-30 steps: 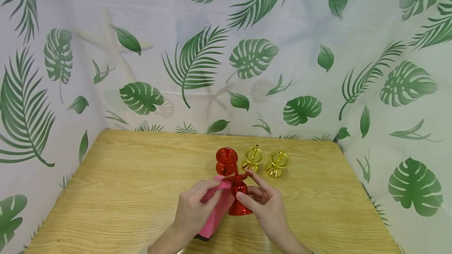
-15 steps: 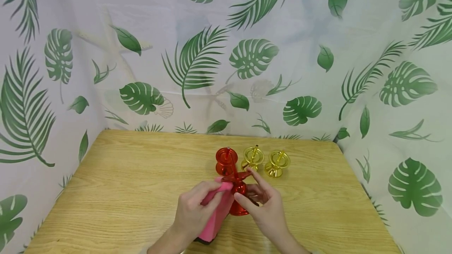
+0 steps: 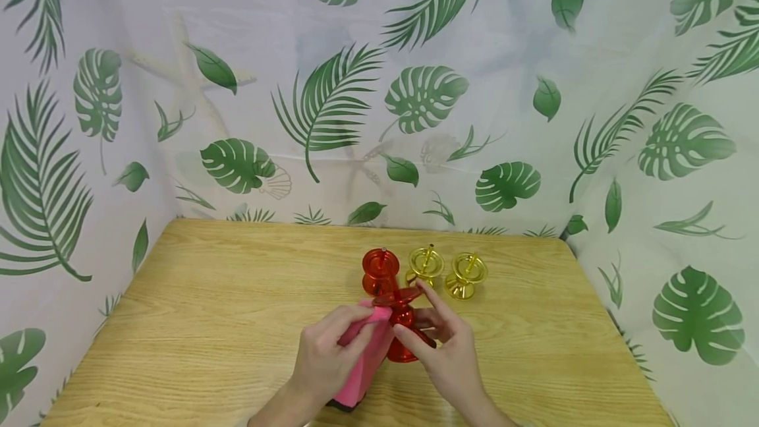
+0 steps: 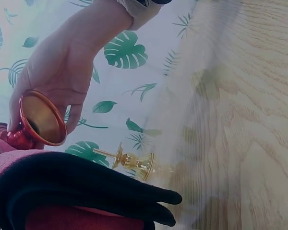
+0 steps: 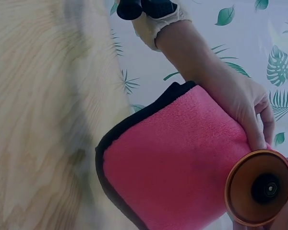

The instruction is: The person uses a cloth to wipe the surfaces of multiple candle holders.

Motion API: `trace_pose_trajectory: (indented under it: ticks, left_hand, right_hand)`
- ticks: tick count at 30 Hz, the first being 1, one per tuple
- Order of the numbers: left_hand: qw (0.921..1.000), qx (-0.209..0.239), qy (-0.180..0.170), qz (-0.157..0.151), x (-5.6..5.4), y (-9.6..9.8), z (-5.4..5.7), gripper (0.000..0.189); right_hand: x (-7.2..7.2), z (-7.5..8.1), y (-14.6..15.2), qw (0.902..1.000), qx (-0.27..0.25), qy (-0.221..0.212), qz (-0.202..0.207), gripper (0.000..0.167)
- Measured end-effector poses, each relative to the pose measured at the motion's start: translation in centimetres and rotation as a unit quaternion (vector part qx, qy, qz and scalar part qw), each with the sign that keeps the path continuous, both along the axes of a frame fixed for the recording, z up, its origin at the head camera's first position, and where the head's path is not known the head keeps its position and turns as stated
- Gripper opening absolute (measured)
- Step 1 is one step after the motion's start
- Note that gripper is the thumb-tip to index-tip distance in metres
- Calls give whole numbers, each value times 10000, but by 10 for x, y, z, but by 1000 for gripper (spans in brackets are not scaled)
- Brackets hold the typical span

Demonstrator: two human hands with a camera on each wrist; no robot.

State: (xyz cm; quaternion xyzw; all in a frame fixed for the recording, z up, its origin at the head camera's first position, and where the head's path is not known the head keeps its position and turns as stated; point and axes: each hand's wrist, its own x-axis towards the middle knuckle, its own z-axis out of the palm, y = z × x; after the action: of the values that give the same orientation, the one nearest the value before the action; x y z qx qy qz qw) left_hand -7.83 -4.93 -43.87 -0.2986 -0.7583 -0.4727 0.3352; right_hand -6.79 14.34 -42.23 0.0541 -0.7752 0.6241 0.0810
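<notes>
My right hand [image 3: 447, 351] holds a red metallic candle holder [image 3: 403, 350] by its middle, fingers and thumb on either side. The holder leans, spike up, and its hollow base [image 5: 242, 184] faces the right wrist camera. A folded pink cloth [image 3: 366, 358] with a dark border is pinched in my left hand [image 3: 325, 348]. Its upper end lies against the holder just under the dish. In the left wrist view the cloth's black edge [image 4: 77, 179] hides most of my left hand. Part of the holder's stem is covered by fingers and cloth.
Behind the hands stand another red candle holder [image 3: 379, 269] and two gold candle holders [image 3: 424, 265], [image 3: 464, 277], all upright in a row on the wooden table [image 3: 237, 308]. Leaf-printed sheets [image 3: 356, 84] enclose the table's back and sides.
The held candle holder has tilted and turned slightly, its dish and base shifting a little. The cloth stays against it, and both hands have barely moved. The standing holders are unchanged.
</notes>
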Motion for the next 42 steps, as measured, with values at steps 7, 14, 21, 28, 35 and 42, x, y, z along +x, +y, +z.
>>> trace_pose_trajectory:
  ticks: [7, 14, 21, 28, 35, 42]
  left_hand:
    - [10000, -30, 67, 4, -2, -3, -6, 30]
    - [9984, 68, 554, 37, -3, -8, -8, 7]
    - [9983, 116, 553, 109, -1, -20, -9, 9]
    - [9976, 36, 652, 243, -5, -34, -9, 13]
    - [9986, 64, 57, 523, -8, -46, -2, 32]
    - [9988, -42, 21, 490, -16, -53, 8, 30]
  right_hand:
    - [1, 6, 1, 9996, -9, -192, -214, 60]
    - [0, 11, 3, 9971, -23, -682, -344, 34]
    - [1, 17, 14, 9960, 741, -177, -467, 38]
    - [-5, 9, 33, 9658, 1868, 1785, -212, 47]
    - [-10, 12, 47, 9386, 2593, 2208, 547, 49]
    - [-13, 13, 53, 8999, 3202, 2786, 1003, 53]
